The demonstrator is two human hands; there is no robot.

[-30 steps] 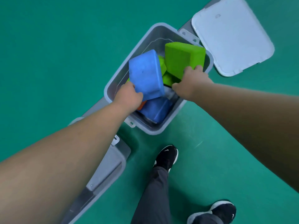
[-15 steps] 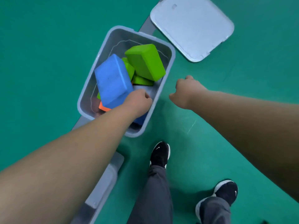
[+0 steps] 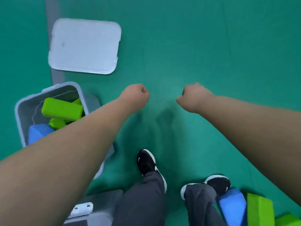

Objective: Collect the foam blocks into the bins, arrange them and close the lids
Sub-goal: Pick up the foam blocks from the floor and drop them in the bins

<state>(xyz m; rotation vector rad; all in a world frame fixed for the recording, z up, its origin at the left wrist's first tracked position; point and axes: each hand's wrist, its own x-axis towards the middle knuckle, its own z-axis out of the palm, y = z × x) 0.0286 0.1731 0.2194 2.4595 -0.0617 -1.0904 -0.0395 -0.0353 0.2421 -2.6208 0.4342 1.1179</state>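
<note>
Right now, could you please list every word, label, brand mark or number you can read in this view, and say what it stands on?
No words or numbers can be read anywhere.
White swoosh logo, no letters: on the left shoe and the right shoe.
Small grey mark on the lid: too blurred to read.

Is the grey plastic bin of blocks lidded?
No, open: a pale rectangular lid lies on the green floor, apart from the grey plastic bin.

Bare forearms [image 3: 68, 150], grey trousers [image 3: 143, 203], black white-soled trainers [image 3: 145, 162]
</note>
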